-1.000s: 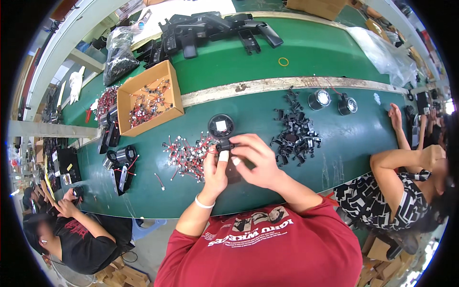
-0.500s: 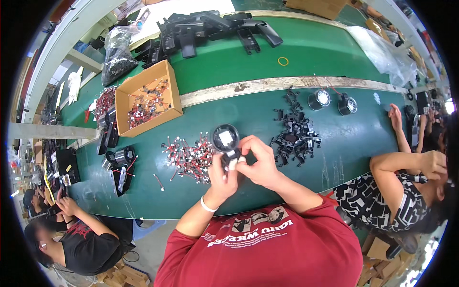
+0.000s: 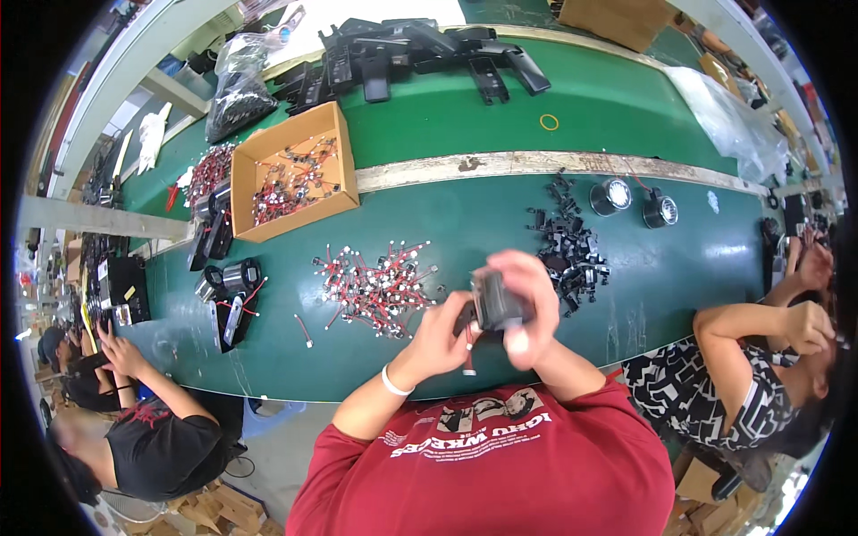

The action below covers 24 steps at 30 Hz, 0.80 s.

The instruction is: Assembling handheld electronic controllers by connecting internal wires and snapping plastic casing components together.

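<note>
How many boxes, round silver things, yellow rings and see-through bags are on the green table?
Open cardboard box with small parts: 1
Round silver parts: 2
Yellow ring: 1
Clear plastic bags: 2
Total: 6

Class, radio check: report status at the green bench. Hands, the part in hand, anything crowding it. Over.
Left hand and right hand both gripping a dark round part, lifted off the green table. Red-wired pile left, black clips right, neither touching.

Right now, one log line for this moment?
left hand: grips black part | right hand: grips same part | wired pieces pile: on green table
</note>
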Tool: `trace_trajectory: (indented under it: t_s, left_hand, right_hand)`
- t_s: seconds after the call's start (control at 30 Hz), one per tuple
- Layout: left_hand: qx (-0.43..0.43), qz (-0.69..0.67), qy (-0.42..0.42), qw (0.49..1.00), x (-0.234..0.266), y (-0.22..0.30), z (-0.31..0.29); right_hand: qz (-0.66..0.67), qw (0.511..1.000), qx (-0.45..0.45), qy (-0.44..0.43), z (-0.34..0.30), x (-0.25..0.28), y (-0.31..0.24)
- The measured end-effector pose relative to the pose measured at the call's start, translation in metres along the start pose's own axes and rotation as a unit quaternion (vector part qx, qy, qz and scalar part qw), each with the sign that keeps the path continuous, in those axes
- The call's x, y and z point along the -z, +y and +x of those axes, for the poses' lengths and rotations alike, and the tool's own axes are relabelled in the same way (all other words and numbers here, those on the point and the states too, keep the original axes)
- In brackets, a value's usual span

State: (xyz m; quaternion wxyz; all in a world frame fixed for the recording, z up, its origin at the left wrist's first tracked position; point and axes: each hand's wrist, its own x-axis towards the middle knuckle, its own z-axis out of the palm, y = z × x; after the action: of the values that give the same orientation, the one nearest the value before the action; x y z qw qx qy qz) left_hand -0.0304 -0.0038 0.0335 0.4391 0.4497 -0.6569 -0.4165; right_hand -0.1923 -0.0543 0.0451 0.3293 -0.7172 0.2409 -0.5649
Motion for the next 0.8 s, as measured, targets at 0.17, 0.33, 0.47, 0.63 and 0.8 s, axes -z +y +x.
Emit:
trace_trajectory:
  t_s: [0.17, 0.33, 0.47, 0.63, 0.8]
  left_hand:
    - [-0.129, 0.082, -0.023, 0.988, 0.0, 0.004, -0.002]
    - [-0.129, 0.051, -0.056, 0.989, 0.008, -0.001, 0.001]
    - [0.01, 0.231, 0.014, 0.973, 0.049, 0.022, -0.006]
    - [0.088, 0.325, 0.23, 0.913, 0.137, 0.002, -0.049]
    - [0.119, 0.555, 0.222, 0.793, 0.199, -0.04, -0.098]
  right_hand:
    - [0.243, 0.949, -0.203, 0.019, 0.002, -0.002, 0.008]
    - [0.064, 0.994, -0.066, 0.058, -0.01, -0.001, -0.008]
    - [0.165, 0.963, -0.215, -0.01, 0.011, 0.014, -0.002]
    - [-0.064, 0.968, -0.242, -0.004, 0.016, 0.048, 0.007]
    - [-0.145, 0.959, -0.239, 0.042, 0.024, 0.075, 0.018]
